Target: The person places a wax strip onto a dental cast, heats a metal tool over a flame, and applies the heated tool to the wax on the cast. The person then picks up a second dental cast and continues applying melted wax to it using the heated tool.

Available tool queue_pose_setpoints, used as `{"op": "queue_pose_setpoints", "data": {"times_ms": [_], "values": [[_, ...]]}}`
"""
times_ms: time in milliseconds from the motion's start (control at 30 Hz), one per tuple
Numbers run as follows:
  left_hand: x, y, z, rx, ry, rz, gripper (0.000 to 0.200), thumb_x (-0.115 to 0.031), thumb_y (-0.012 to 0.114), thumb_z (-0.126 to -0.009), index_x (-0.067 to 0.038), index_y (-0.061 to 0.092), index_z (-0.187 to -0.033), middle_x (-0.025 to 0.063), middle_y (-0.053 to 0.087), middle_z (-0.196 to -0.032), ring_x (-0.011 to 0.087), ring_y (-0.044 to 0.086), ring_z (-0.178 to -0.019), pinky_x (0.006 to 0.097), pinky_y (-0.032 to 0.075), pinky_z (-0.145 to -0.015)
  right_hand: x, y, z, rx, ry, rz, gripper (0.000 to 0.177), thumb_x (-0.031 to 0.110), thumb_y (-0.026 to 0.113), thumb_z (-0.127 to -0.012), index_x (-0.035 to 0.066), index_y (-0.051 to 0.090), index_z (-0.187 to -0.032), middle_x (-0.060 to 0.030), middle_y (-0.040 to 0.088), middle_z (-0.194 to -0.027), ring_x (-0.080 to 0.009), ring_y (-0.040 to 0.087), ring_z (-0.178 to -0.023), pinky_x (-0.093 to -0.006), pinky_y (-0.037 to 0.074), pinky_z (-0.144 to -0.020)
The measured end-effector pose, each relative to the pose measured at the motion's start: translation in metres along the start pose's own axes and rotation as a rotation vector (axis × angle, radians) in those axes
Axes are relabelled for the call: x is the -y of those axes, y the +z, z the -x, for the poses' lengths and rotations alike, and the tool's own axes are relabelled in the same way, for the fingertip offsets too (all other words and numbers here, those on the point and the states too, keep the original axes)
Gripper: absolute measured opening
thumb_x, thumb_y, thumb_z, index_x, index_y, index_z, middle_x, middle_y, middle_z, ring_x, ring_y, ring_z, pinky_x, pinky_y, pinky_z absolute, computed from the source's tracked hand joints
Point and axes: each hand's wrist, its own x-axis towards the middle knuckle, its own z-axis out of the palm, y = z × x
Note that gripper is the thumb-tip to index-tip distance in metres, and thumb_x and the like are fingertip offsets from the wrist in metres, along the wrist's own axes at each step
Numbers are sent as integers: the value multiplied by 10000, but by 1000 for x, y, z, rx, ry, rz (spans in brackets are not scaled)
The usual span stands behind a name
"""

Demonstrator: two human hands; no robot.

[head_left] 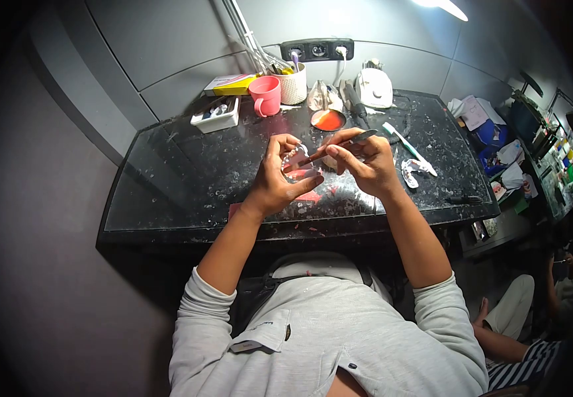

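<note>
My left hand (273, 178) holds a dental model (296, 159) up over the bench, fingers curled round its outer edge and thumb at its near side. White teeth and a pink-red base show on it. In my right hand (374, 165) is a slim wax knife (360, 137), pinched like a pen. Its tip points left, at the inside of the model; whether it touches cannot be made out. Beneath the hands, pink wax scraps (309, 196) lie on the black bench (187, 178). A round dish of orange-red wax (328, 120) sits just beyond them.
At the back stand a pink mug (266, 94), a woven pot of tools (292, 86), a white tray (215, 120) and a white device (374, 88). To the right lie a toothbrush (405, 145) and a pale dental cast (416, 173). Another person (515, 311) sits at lower right.
</note>
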Motion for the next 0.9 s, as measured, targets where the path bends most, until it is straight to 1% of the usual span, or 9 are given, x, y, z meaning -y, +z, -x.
{"op": "queue_pose_setpoints", "data": {"times_ms": [67,133,233,467,533,667,767,833,900], "values": [[2,0,-1,-8,10,11,720,-225,939,-704,-54,463,-1216,73,533,-1077,169,537,-986,323,475,-895,-2,-2,0,36,-8,43,138,91,713,-970,-38,671,-993,-33,690,-734,-59,601,-615,-222,474,-549],[3,-3,-1,-13,85,-129,724,-220,938,-695,-42,480,-1226,91,547,-1087,193,552,-1010,336,489,-898,0,-3,1,27,3,5,138,90,713,-970,-38,669,-996,-37,693,-742,-61,604,-617,-224,474,-551],[-12,-3,1,16,-9,-142,723,-212,933,-690,-36,499,-1242,111,562,-1119,222,566,-1058,353,499,-917,1,-4,1,18,22,-38,136,87,709,-972,-36,665,-1008,-38,685,-734,-67,605,-622,-230,475,-555],[-11,-5,0,38,49,-200,727,-199,931,-690,-39,510,-1259,116,564,-1174,223,571,-1111,367,524,-922,0,-5,0,24,25,-72,133,86,703,-976,-31,660,-1023,-60,705,-795,-77,626,-667,-233,477,-559],[-17,-4,1,51,-41,-89,717,-176,934,-697,-40,517,-1265,61,530,-1184,168,522,-1115,317,511,-941,5,-5,0,-33,87,-67,137,84,700,-979,-32,658,-1039,-56,699,-800,-77,621,-668,-234,478,-559],[-13,-2,1,47,-60,-17,710,-169,928,-707,-43,516,-1271,60,526,-1206,168,539,-1118,328,522,-939,2,-4,0,-4,88,-81,144,88,697,-981,-33,657,-1047,-62,707,-806,-73,618,-659,-231,480,-557],[-11,-3,1,44,-93,56,715,-160,917,-719,-47,500,-1289,62,521,-1226,171,562,-1120,351,533,-937,-1,-3,-1,-6,80,-85,151,93,701,-979,-34,657,-1049,-73,720,-824,-72,621,-659,-226,483,-554],[-13,-4,0,50,-63,-22,724,-173,922,-706,-29,496,-1273,119,506,-1215,209,577,-1115,356,580,-902,-1,-1,-1,-42,54,-96,151,91,704,-977,-33,661,-1051,-79,727,-836,-68,621,-657,-223,483,-551],[-12,-3,0,43,-79,19,723,-179,923,-705,-27,498,-1270,121,511,-1206,209,577,-1111,357,579,-905,-4,0,0,-38,45,-95,147,88,703,-976,-33,662,-1048,-77,727,-836,-67,621,-657,-221,484,-551]]}}
